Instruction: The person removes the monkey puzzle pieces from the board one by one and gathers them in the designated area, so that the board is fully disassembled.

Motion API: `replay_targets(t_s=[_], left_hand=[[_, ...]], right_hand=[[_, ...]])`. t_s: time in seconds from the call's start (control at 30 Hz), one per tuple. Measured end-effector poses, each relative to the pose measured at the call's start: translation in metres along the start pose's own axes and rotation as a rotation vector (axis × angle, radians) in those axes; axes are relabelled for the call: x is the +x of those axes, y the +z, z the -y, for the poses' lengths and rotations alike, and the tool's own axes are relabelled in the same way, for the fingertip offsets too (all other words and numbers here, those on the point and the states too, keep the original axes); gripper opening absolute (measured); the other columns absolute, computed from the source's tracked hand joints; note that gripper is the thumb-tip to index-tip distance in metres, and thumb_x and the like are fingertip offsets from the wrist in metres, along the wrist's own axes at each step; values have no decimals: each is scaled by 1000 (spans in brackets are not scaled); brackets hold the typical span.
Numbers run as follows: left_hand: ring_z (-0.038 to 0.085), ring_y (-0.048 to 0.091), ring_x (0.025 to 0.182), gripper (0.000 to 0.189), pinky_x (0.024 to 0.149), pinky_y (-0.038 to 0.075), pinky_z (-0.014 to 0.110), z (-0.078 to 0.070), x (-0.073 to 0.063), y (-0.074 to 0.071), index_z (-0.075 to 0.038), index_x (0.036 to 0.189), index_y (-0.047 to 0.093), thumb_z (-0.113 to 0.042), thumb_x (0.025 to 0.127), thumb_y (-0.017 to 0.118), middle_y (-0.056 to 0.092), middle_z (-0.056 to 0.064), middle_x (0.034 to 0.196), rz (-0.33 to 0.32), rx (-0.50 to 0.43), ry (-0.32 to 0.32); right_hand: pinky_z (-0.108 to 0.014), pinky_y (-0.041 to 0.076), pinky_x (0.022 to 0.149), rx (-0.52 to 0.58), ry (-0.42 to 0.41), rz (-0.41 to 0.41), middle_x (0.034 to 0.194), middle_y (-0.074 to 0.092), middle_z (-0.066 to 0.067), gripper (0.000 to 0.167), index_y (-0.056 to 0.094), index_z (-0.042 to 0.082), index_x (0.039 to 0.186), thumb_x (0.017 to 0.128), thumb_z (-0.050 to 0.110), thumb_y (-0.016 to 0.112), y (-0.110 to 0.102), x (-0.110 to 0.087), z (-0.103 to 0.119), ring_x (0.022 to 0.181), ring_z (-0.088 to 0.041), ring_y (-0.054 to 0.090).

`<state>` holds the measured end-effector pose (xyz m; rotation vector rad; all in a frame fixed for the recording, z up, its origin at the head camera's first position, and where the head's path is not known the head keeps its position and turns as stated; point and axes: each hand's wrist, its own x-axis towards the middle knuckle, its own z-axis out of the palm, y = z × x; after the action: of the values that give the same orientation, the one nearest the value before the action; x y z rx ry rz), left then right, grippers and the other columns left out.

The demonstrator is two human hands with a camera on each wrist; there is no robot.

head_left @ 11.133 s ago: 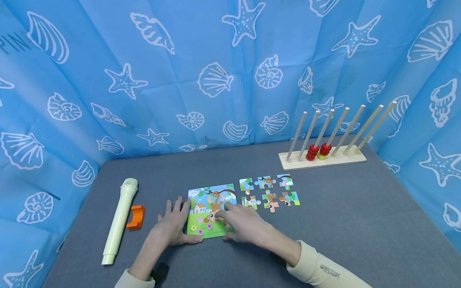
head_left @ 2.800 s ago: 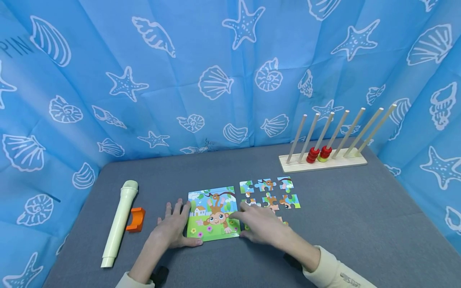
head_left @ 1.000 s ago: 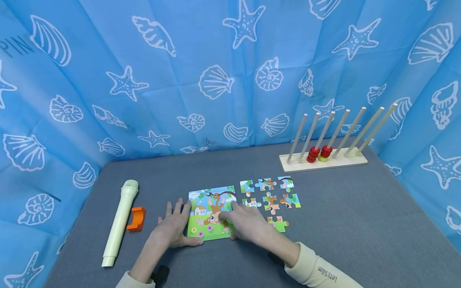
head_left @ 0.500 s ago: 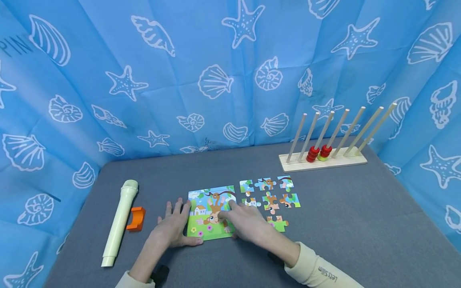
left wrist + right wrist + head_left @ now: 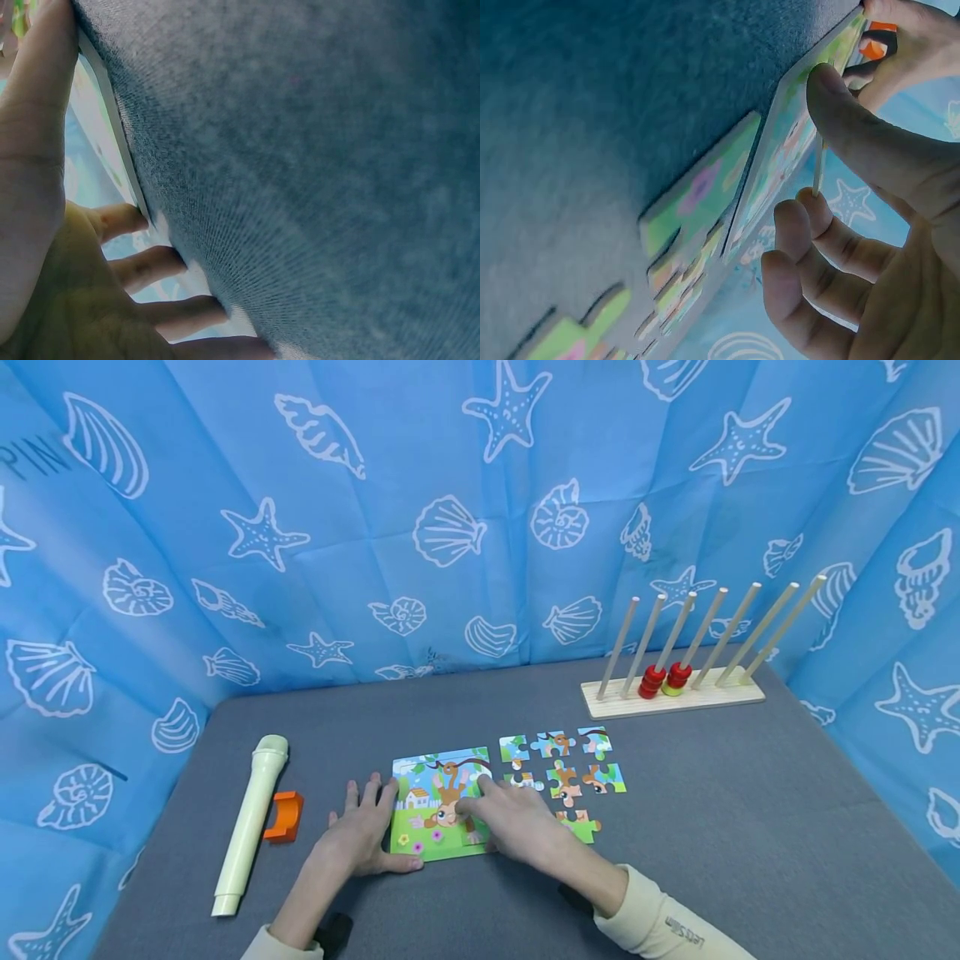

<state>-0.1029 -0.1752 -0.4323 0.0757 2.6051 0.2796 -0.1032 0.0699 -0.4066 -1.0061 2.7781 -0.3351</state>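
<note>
The jigsaw board, showing a monkey picture, lies flat on the table in the head view. My left hand rests at its left side, fingers spread along the edge and thumb at the near corner. Over the board's right side, my right hand pinches a thin puzzle piece between thumb and fingertips, seen edge-on in the right wrist view. Loose pieces lie to the right of the board. A bottom-row piece shows past the hand. Another, with a pink flower, lies close beside the board.
A pale green toy microphone and an orange arch-shaped block lie to the left. At the back right stands a wooden peg rack with red and yellow beads. A blue shell-print curtain hangs behind the grey table.
Since the oldest frame, a bottom row of loose pieces has appeared. My right hand was farther right 2.8 seconds ago, then came back over the board. My left hand stays put.
</note>
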Motion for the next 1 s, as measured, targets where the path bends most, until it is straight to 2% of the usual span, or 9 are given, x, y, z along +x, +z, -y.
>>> replay_targets(t_s=[0.17,0.37,0.57,0.73,0.83,1.0], left_hand=[[65,15,149,127,107,27,84,0,0,1,-5,161,24,-67,69,85,16,34,166,-1,1,-1],[65,16,149,127,107,27,84,-1,0,1,-5,161,25,-67,69,85,17,33,166,-7,4,-1],[65,17,148,126,106,28,84,0,0,1,-5,161,26,-67,68,86,18,34,166,-11,7,4],[65,17,148,126,105,28,84,-1,0,1,-5,161,26,-67,69,85,18,34,166,-9,11,-1],[65,17,148,126,105,29,84,-1,0,1,-5,161,26,-67,69,85,18,34,166,-8,13,-4],[65,16,148,126,106,28,84,-2,0,0,-5,161,25,-67,69,85,17,34,166,0,11,-13]], right_hand=[[-25,38,48,21,18,-14,96,60,-2,50,73,28,121,76,15,90,-7,-7,-7,70,-14,54],[-23,37,47,64,19,-34,95,61,0,47,74,25,116,75,12,91,-18,-21,-21,68,-11,51],[-26,40,50,59,61,3,98,64,-2,46,74,26,118,77,9,89,-26,-35,-36,68,-12,50],[-25,41,55,49,33,37,95,62,1,48,74,28,118,76,13,90,-26,-48,-55,73,-11,50],[-27,46,59,44,17,53,104,64,-1,50,73,29,120,75,14,90,-25,-55,-67,79,-11,55],[-41,57,67,39,59,93,124,67,-9,52,72,29,123,76,15,90,-25,-69,-84,97,-22,68]])
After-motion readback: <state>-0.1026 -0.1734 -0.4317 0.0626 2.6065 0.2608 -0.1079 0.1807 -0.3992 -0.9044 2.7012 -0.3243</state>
